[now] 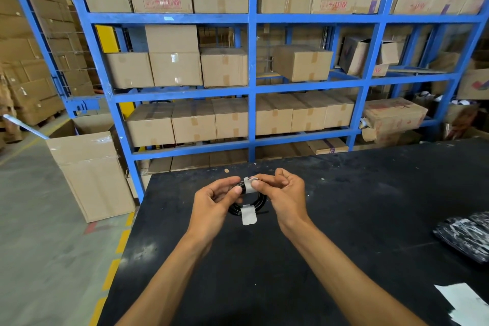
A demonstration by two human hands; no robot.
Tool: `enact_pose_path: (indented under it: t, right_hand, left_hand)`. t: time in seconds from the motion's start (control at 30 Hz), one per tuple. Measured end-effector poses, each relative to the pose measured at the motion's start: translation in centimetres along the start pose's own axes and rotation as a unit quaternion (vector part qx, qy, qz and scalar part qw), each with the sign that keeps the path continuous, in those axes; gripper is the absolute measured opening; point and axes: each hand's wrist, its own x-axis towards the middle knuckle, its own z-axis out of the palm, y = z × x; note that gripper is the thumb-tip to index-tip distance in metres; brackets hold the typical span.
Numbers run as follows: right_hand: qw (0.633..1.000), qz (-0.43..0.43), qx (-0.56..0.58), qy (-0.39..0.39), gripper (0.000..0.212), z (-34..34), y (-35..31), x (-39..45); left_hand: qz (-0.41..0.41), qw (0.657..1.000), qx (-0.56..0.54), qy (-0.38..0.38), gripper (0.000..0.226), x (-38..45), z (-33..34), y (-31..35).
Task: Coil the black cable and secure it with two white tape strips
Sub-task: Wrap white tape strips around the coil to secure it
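Note:
A small coil of black cable (258, 202) is held just above the black table (344, 219), between both hands. One white tape strip (249, 215) hangs wrapped around the coil's near side. A second white tape strip (249, 185) sits on the coil's far side, pinched there by fingertips of both hands. My left hand (211, 204) grips the coil from the left, thumb on the upper tape. My right hand (283, 193) presses the same tape from the right with thumb and forefinger.
A white paper sheet (463, 302) lies at the table's near right edge, and black-and-white speckled bags (465, 235) lie at the right. Blue shelving (252, 87) with cardboard boxes stands behind the table. A tall open carton (90, 174) stands on the floor at left.

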Motion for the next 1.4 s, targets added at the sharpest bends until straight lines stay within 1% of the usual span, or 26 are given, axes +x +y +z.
enact_pose_path:
  t: [0.07, 0.13, 0.17, 0.23, 0.27, 0.33, 0.37, 0.43, 0.57, 0.7, 0.8, 0.87, 0.97, 1.03, 1.1, 1.23, 1.4]
  right_hand:
    - [1.0, 0.006, 0.009, -0.007, 0.015, 0.0, -0.1, -0.2]
    - [1.0, 0.005, 0.009, -0.01, 0.03, -0.1, 0.1, -0.4]
    - [1.0, -0.005, -0.011, -0.014, 0.03, -0.1, 0.2, -0.4]
    - [0.997, -0.033, -0.058, -0.032, 0.018, -0.2, 0.0, -0.6]
    - [0.995, -0.042, -0.075, -0.052, 0.021, -0.3, -0.1, -0.6]
    - [0.99, -0.051, -0.09, -0.091, 0.034, -0.6, -0.6, -0.5]
    - [0.989, -0.056, -0.092, -0.101, 0.037, -0.8, -0.7, -0.3]
    - [0.989, -0.057, -0.09, -0.099, 0.035, -0.9, -1.1, -0.1]
    - [0.994, -0.037, -0.077, -0.068, 0.026, -0.7, -1.4, 0.2]
    - [0.996, -0.022, -0.063, -0.063, 0.028, -0.4, -0.5, -0.1]
    - [0.994, -0.006, -0.062, -0.087, 0.035, -0.6, 0.5, -0.7]
    - [0.992, 0.02, -0.068, -0.104, 0.039, -1.0, 1.6, -1.1]
    - [0.984, 0.065, -0.083, -0.144, 0.033, -1.2, 3.5, -1.9]
    - [0.982, 0.088, -0.067, -0.153, 0.03, -1.1, 4.8, -2.4]
    - [0.982, 0.112, -0.061, -0.143, 0.027, -0.8, 6.0, -3.0]
    - [0.973, 0.188, -0.073, -0.113, 0.025, -0.4, 9.2, -4.7]
    - [0.954, 0.275, -0.076, -0.091, 0.021, 0.3, 14.2, -8.3]
  left_hand:
    - [-0.004, 1.0, -0.003, -0.001, 0.024, 0.0, 0.1, 0.1]
    - [-0.01, 1.0, -0.003, 0.005, 0.023, 0.0, 0.1, 0.0]
    - [-0.013, 1.0, -0.003, 0.009, 0.022, -0.1, 0.1, -0.1]
    - [-0.016, 1.0, -0.005, 0.009, 0.022, -0.3, 0.0, -0.3]
    - [-0.017, 1.0, -0.006, 0.007, 0.022, -0.4, 0.0, -0.3]
    - [-0.015, 1.0, -0.007, 0.004, 0.023, -0.5, 0.1, -0.3]
    - [-0.013, 1.0, -0.009, 0.005, 0.023, -0.5, 0.1, -0.2]
    - [-0.008, 1.0, -0.008, 0.006, 0.025, -0.4, 0.0, 0.0]
    - [-0.007, 1.0, -0.007, 0.005, 0.024, 0.1, 0.0, 0.2]
    - [-0.036, 0.999, -0.025, 0.006, 0.023, -0.2, -0.4, -0.7]
    - [-0.065, 0.997, -0.045, 0.004, 0.022, -0.9, -1.0, -1.4]
    - [-0.08, 0.995, -0.063, 0.012, 0.022, -1.3, -1.5, -1.8]
    - [-0.101, 0.989, -0.099, 0.038, 0.025, -1.6, -2.4, -2.6]
    - [-0.122, 0.984, -0.123, 0.04, 0.027, -1.8, -2.9, -3.3]
    - [-0.149, 0.981, -0.12, 0.033, 0.028, -2.2, -3.4, -4.3]
    - [-0.201, 0.977, -0.062, 0.025, 0.031, -4.3, -4.6, -8.1]
    - [-0.301, 0.952, -0.049, 0.029, 0.031, -7.6, -6.4, -12.8]
